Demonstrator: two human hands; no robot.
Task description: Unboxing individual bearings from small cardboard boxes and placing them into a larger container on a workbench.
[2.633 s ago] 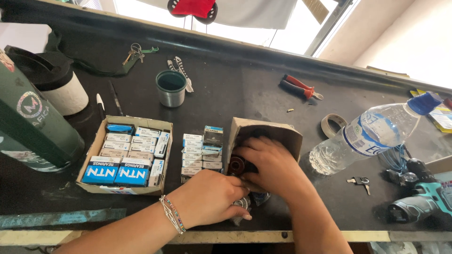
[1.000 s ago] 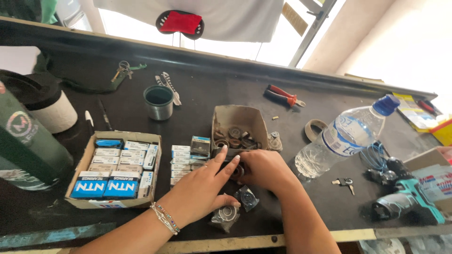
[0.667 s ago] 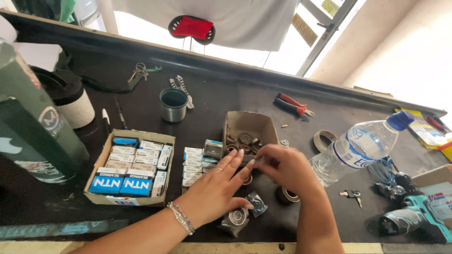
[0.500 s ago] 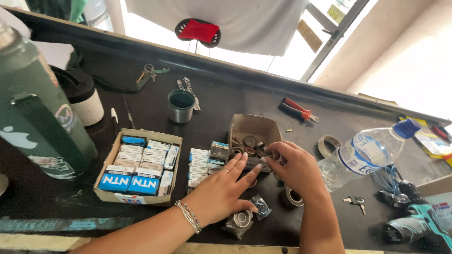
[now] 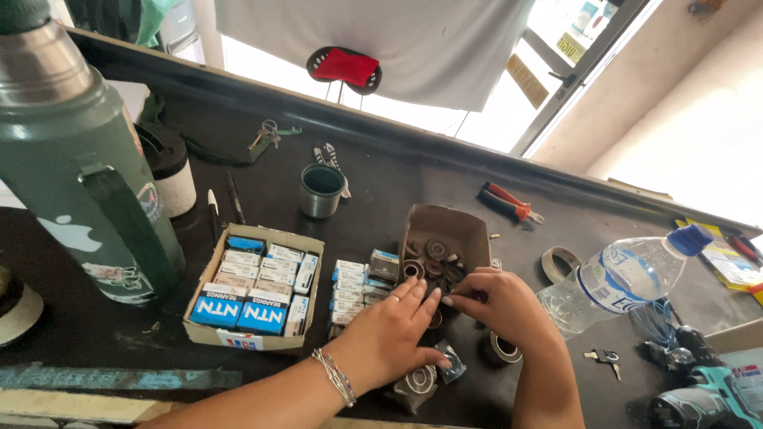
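R hand (image 5: 501,306) pinches sth small at the open front of the cardboard box of bearings (image 5: 439,248), item hidden by fingers. L hand (image 5: 389,338) lies flat, released, just left, box straight ahead of both.

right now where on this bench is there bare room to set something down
Bare dark bench top lies between the metal cup and the red pliers. Another patch lies behind the tape roll. Crowded around both hands, the open cardboard box and the stacked small boxes.

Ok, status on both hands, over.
Left hand flat beside small cardboard box of bearings. Right hand fingertips at the box's open front. Loose bearing near wrist.
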